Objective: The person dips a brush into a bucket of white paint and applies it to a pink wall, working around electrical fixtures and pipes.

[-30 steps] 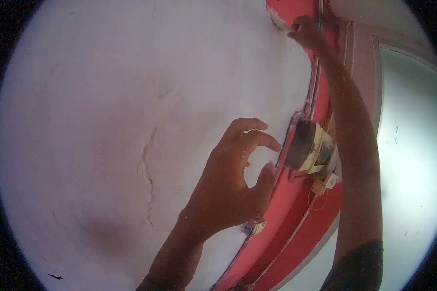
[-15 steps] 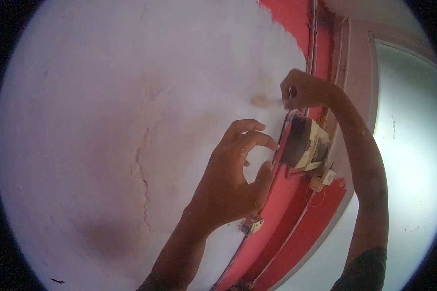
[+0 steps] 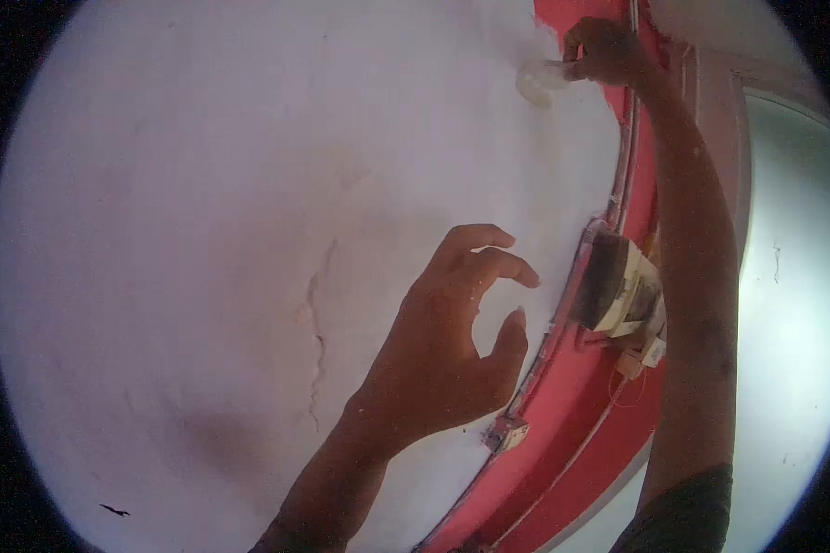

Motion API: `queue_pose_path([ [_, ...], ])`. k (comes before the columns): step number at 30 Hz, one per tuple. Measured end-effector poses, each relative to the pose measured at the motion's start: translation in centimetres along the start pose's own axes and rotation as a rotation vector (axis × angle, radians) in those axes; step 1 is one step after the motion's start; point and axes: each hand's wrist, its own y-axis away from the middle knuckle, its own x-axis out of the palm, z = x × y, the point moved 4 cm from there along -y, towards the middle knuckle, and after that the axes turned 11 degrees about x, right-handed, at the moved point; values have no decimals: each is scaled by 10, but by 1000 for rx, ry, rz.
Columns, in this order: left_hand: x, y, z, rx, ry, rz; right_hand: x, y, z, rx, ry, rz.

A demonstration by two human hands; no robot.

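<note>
My right hand (image 3: 609,53) is raised near the top of the wall, closed around the handle of a paintbrush (image 3: 535,85). The pale, blurred brush head points left against the white wall (image 3: 406,120), close to the ragged border with the red paint (image 3: 555,13). Lower down, my left hand (image 3: 452,341) hovers in front of the white surface. Its fingers are curved and apart from the thumb, with nothing between them.
A dark and cream box (image 3: 618,284) is mounted on the red strip at right, with a pipe (image 3: 629,157) running above it. Below sits a small switch box (image 3: 507,433). A crack (image 3: 315,341) marks the white wall. A pale door panel (image 3: 784,369) stands far right.
My right hand has moved up the wall with the paintbrush. The wall and its fittings have shifted slightly right and down in view; my left hand keeps its curved pose.
</note>
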Motion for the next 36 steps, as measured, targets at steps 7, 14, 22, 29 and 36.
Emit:
queue_pose_path([
  [7,-28,8,-5,-43,-58,-26,3,-35,-19,-24,97,44],
  [14,-36,-1,-16,5,-146,-22,-3,-43,-43,307,281,-520],
  [22,-45,-7,-18,-7,-156,0,44,-59,-25,154,298,-380],
  [29,-56,-4,-11,-36,-84,8,20,14,1,158,-147,43],
  [36,-48,10,-19,-33,-7,47,34,113,56,-66,-267,425],
])
